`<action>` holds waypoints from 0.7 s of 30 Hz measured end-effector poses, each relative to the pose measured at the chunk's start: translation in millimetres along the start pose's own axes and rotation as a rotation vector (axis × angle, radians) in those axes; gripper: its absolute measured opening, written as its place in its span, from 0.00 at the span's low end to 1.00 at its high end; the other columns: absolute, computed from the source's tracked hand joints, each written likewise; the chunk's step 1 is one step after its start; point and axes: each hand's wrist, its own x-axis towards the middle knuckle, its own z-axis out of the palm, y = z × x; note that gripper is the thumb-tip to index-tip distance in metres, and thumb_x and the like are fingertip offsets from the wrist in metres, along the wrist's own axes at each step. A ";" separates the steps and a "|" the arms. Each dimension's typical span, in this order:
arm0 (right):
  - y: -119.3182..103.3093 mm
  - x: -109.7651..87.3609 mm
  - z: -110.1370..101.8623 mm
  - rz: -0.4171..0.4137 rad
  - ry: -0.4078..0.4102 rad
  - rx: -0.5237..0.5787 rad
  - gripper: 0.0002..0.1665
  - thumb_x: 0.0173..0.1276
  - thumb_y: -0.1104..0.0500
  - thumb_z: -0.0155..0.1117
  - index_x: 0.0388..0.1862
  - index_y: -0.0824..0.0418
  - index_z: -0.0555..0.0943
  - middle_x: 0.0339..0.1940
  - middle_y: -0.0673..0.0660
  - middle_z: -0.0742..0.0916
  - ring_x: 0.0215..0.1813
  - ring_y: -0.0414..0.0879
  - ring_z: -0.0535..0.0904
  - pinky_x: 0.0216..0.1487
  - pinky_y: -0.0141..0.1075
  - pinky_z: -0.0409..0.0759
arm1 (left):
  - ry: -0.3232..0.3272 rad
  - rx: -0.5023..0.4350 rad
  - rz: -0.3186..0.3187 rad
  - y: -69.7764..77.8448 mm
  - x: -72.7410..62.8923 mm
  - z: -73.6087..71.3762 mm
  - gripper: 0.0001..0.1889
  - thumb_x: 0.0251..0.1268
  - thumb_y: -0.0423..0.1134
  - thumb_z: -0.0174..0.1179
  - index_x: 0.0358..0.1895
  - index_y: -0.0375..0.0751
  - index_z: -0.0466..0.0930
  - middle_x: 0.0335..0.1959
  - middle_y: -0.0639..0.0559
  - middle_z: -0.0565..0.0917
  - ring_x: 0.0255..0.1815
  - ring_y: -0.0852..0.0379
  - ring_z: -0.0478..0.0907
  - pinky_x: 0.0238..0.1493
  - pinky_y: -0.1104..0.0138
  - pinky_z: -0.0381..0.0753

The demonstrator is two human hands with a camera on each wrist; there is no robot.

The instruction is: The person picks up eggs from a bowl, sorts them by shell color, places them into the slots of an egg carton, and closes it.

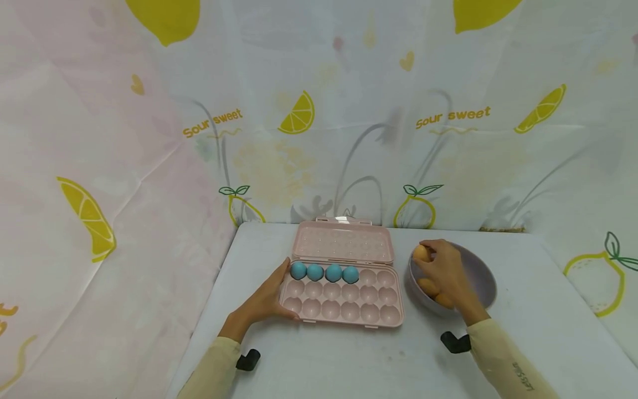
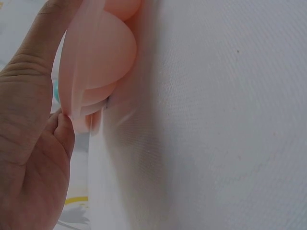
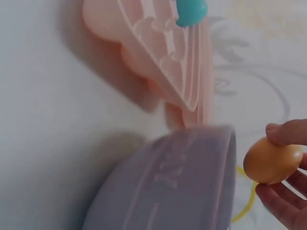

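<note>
A pink egg carton (image 1: 341, 300) lies with its lid folded back. Several blue eggs (image 1: 334, 273) fill the left part of its back row; the other cups hold nothing. My left hand (image 1: 266, 296) grips the carton's left end, thumb at the front corner and fingers at the back. To the right, my right hand (image 1: 446, 270) pinches an orange-brown egg (image 3: 272, 160) between thumb and fingertips, just over the left rim of a grey-purple bowl (image 1: 479, 277). More orange-brown eggs (image 1: 428, 286) lie inside that bowl, partly hidden by the hand.
The carton's open lid (image 1: 344, 242) extends toward the back of the white table (image 1: 349, 360). A printed cloth with lemons (image 1: 349, 111) hangs behind and at the sides. Each wrist carries a black camera mount (image 1: 456, 342).
</note>
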 end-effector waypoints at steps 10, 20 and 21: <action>-27.3 6.3 28.4 -0.068 0.052 0.052 0.26 0.52 0.63 0.79 0.50 0.68 0.82 0.42 0.63 0.83 0.43 0.55 0.81 0.41 0.48 0.84 | -0.003 0.002 0.011 -0.5 0.0 0.6 0.77 0.26 0.66 0.79 0.78 0.37 0.38 0.79 0.43 0.49 0.78 0.49 0.46 0.73 0.52 0.53; -52.7 13.3 54.5 -0.103 0.038 0.119 0.27 0.50 0.62 0.80 0.50 0.68 0.82 0.43 0.62 0.84 0.44 0.54 0.82 0.42 0.44 0.85 | -0.005 0.003 0.010 -0.9 0.6 -0.9 0.77 0.26 0.68 0.78 0.79 0.38 0.37 0.79 0.44 0.48 0.78 0.51 0.45 0.73 0.53 0.52; -56.0 13.5 57.1 -0.101 0.025 0.129 0.28 0.51 0.61 0.80 0.51 0.68 0.82 0.44 0.62 0.84 0.45 0.54 0.82 0.42 0.44 0.85 | -0.005 0.005 0.014 -1.1 0.7 -1.0 0.77 0.26 0.68 0.77 0.79 0.38 0.37 0.79 0.44 0.48 0.78 0.51 0.45 0.73 0.53 0.52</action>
